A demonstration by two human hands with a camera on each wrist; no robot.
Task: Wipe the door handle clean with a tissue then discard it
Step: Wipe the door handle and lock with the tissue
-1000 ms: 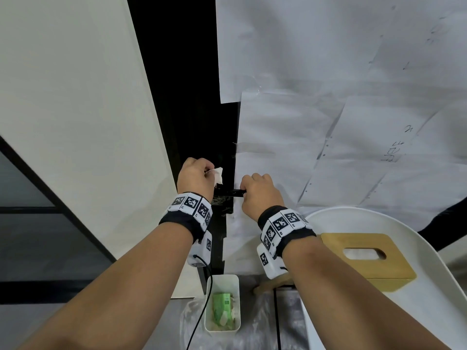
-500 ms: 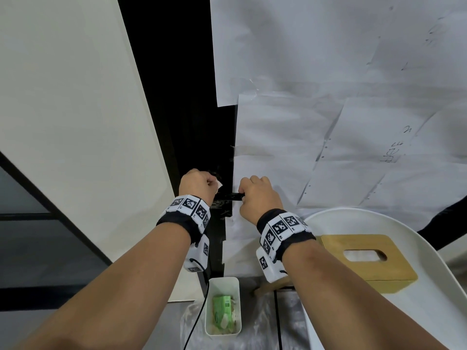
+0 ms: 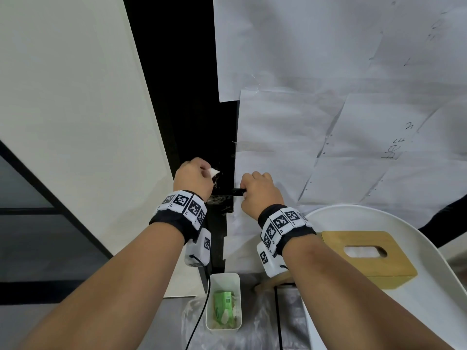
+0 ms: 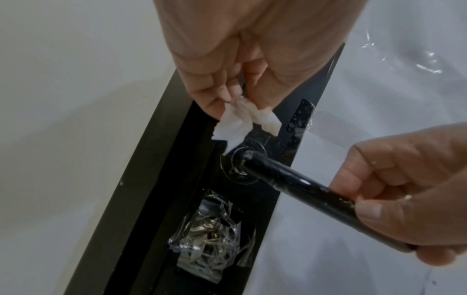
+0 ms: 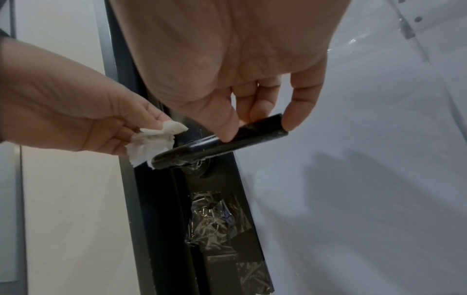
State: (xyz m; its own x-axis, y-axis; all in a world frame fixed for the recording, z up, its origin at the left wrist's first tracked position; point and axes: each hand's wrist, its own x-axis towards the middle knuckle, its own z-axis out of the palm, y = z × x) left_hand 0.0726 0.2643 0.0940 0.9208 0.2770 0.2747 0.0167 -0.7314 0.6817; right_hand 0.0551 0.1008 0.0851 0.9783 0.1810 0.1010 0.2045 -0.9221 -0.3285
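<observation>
Change: the left hand (image 3: pixel 193 179) has lifted a little since a second ago; more of the tissue (image 3: pixel 214 171) now shows above the handle (image 3: pixel 233 192). The right hand (image 3: pixel 261 192) keeps its grip in the same spot.
Handle: black lever on the dark door edge; long axis level, running from its round base (image 4: pixel 242 165) by the tissue out to the right, free end inside the right hand.
Tissue: crumpled white wad, just above and left of the handle's base end; in the right wrist view its lower edge touches that end.
Left hand: fingers curled, pinching the tissue between thumb and fingertips (image 5: pixel 151 117).
Right hand: closed round the handle's outer end, thumb (image 5: pixel 222 127) on top.
Bin (image 3: pixel 223 303): on the floor below the hands, green pack inside.
</observation>
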